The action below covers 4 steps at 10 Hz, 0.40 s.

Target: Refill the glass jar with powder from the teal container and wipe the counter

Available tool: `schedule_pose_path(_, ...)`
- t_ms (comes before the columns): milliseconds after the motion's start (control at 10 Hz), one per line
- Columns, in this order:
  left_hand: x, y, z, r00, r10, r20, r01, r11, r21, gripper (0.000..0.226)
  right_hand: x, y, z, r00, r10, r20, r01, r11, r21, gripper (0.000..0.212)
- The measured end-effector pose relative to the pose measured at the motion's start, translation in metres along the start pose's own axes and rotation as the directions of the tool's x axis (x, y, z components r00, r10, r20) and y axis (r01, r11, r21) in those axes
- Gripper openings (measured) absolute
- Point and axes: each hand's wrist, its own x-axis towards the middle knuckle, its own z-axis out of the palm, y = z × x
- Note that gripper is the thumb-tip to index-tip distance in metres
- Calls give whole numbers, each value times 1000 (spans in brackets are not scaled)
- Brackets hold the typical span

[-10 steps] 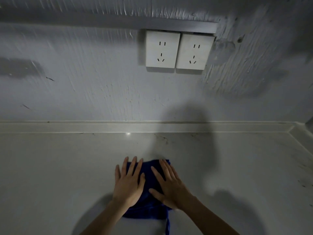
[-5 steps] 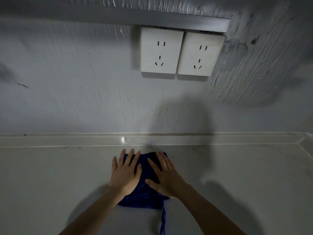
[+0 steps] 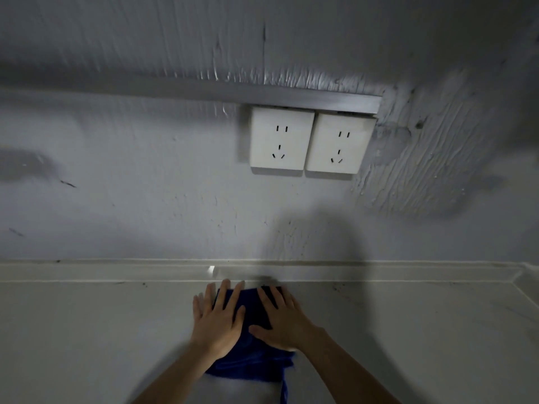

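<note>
Counter: pale stone counter [image 3: 102, 339] runs under a rough grey wall [image 3: 131, 199]; a raised lip [image 3: 87, 271] closes off its back edge, and we see small dark specks along that seam.
Wall fittings: two white sockets [image 3: 312, 142] sit side by side under a grey rail [image 3: 204, 93], well above the work.
Cloth: our blue cloth [image 3: 256, 354] lies flat on the counter, its far edge just beside the back lip, and a loose strip hangs off its near right corner.
Left hand: our left hand [image 3: 217, 322] presses the cloth with straight, spread fingers, gripping nothing.
Right hand: our right hand [image 3: 281, 322] does the same beside it, palm down, fingers flat, thumbs nearly meeting.
Jar and container: neither the glass jar nor the teal container is in view, so we cannot say how the refill stands.
Step in hand: we judge this to be the wiping part, with the cloth pushed up to the back seam.
Doing it well: we should keep both palms flat and the pressure even, run the cloth's edge along the lip where specks gather, and overlap each pass.
Watch for: the trailing strip may drag grit back over wiped stone, so we would tuck it under.
</note>
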Motion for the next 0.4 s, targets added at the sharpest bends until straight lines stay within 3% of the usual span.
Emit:
schedule_pose_path(200, -24, 3, -57, 996, 80, -28, -79, 996, 47, 93, -29, -14, -29, 998, 47, -38, -47, 999, -2, 83)
schedule_pose_path(400, -50, 20, -125, 960, 180, -216, -165, 983, 85, 78, -72, -30, -78, 969, 57, -240, -71, 996, -50, 84)
